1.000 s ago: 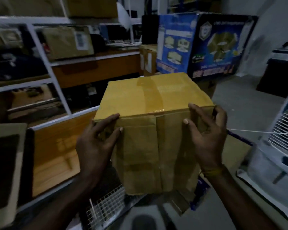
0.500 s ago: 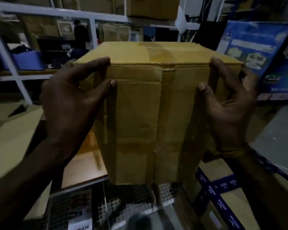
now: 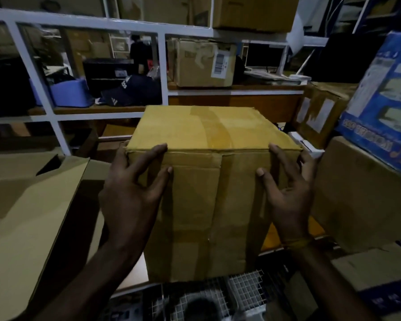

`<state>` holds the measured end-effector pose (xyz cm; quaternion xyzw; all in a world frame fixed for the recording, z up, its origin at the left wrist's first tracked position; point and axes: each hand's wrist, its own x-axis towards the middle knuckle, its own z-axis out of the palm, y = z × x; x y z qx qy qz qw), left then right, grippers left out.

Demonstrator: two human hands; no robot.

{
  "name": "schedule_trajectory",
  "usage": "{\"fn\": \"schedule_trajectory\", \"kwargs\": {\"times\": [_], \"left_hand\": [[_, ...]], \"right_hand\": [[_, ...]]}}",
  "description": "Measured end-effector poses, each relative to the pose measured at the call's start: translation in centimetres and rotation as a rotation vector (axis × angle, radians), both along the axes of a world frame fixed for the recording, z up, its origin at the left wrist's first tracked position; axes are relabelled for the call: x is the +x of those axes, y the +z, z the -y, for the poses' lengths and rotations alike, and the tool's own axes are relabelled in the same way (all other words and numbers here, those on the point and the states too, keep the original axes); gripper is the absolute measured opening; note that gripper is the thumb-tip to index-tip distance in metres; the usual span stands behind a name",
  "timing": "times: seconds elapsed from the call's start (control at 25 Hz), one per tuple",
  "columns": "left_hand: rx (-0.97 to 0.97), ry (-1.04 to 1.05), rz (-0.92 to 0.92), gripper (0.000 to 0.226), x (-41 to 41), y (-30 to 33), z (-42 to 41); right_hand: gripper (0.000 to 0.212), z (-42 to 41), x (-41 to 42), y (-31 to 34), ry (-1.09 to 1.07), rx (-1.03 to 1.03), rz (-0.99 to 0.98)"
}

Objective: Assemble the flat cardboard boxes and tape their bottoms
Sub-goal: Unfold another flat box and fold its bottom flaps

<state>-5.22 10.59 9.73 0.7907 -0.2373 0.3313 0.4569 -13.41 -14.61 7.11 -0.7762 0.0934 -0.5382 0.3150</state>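
Observation:
An assembled brown cardboard box [image 3: 208,205] is held upright in front of me, in the middle of the head view. A strip of clear tape [image 3: 215,128] runs across its upward face and down the near side. My left hand [image 3: 134,193] grips the box's left near edge, thumb on the front face. My right hand [image 3: 289,188] grips its right near edge the same way. The box's lower end is out of sight behind its near face.
White metal shelving [image 3: 162,72] stands behind the box, holding a labelled carton [image 3: 204,63], a blue bin [image 3: 67,92] and a dark cap [image 3: 127,89]. Flat cardboard [image 3: 28,205] lies at left. A brown carton [image 3: 361,200] and a blue printed box [image 3: 384,107] crowd the right. A wire grid [image 3: 241,290] lies below.
The view has swung left towards the shelving. The box now sits lower in the view, showing more of its taped face, and both hands keep the same grip on it.

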Motion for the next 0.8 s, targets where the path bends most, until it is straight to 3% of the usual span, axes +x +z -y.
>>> {"fn": "schedule_trajectory", "kwargs": {"times": [0.16,0.28,0.48,0.6,0.8], "left_hand": [[-0.048,0.097,0.051,0.049,1.0,-2.4,1.6],[-0.088,0.085,0.009,0.068,1.5,-6.4,2.7],[0.149,0.056,-0.219,0.081,1.8,-16.4,3.4],[0.126,0.090,-0.274,0.079,2.5,-16.2,5.0],[0.082,0.137,-0.150,0.056,5.7,-12.1,7.6]], "right_hand": [[0.050,-0.3,1.7,-1.2,-0.047,-0.031,0.046],[0.066,-0.1,2.7,-5.2,0.024,0.051,0.001],[0.078,0.7,3.7,-12.8,0.029,0.214,-0.191],[0.077,1.1,5.7,-12.3,0.014,0.234,-0.181],[0.073,3.9,10.3,-7.4,0.004,0.198,-0.193]]}}
